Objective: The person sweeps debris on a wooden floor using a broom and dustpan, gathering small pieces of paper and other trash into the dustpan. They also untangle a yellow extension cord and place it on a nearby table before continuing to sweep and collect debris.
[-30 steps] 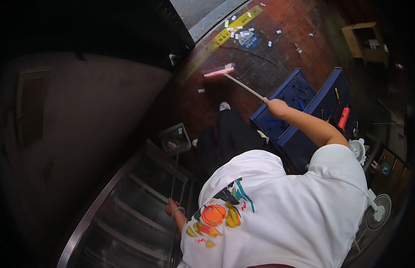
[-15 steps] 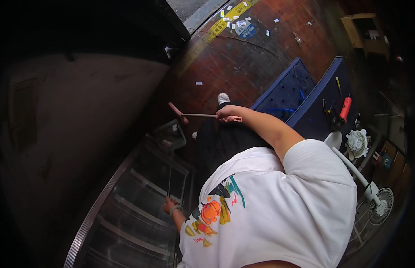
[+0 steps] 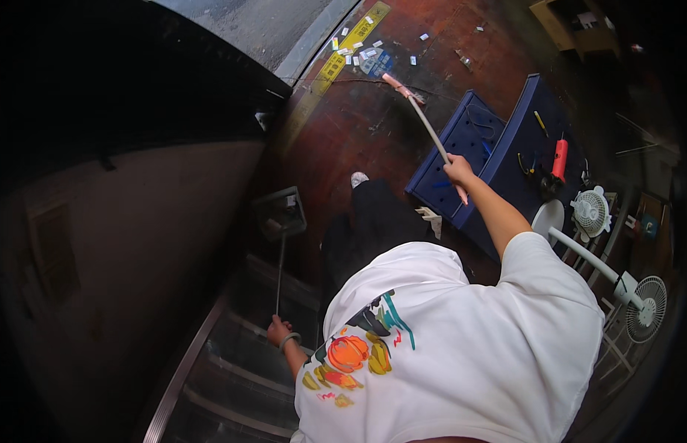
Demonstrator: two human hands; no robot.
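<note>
My left hand is closed round the thin handle of a long-handled dustpan. The grey pan hangs by the dark wall, with a small light-coloured piece inside it. Out to the right, my right hand grips a pink-headed broom near the end of its handle. The broom's head is raised to the far side, over the dark red floor. Small white labels lie scattered around a yellow floor strip beyond it.
A blue workbench on the right bears a red power tool and a yellow-handled tool. White fans stand near it. A metal-framed glass case is at lower left, and a cardboard box sits far right.
My right hand has swung the broom forward and to the right, from beside the dustpan up toward the labels. The dustpan appears slightly higher and turned.
</note>
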